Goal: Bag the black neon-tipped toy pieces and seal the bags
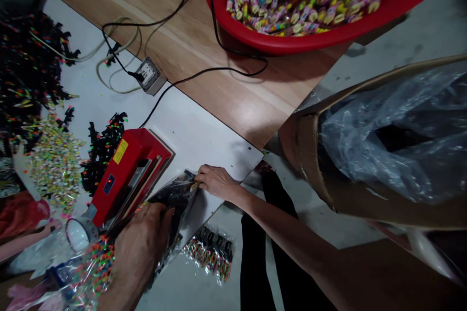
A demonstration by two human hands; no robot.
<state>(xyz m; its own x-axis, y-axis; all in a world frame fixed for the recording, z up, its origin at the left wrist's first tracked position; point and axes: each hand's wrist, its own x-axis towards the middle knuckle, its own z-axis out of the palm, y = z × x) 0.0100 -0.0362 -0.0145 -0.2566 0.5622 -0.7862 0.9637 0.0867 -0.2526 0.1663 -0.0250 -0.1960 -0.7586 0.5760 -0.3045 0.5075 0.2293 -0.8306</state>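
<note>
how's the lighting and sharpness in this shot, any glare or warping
Head view: dim overall, with the dark pile at far left nearly black; soft glare on the plastic liner in the carton and on the bag that both the left hand and the right hand hold; the table edges slant, showing wide-angle warp; the left hand looks slightly blurred.

**A dim workroom with wood and grey floor**

A white tabletop [189, 131] runs across the left side, its far edge lying against a stretch of light wooden floor [182, 34]. Black and pale cables [171, 14] trail over the wood to a small grey socket box [149, 75] at the tabletop's far edge. Beyond, a red basin [328, 41] rests on the wood. To the right the floor is grey [419, 29], and a cardboard box [306, 155] lined with clear plastic [394, 131] stands there. The light is low.
</note>
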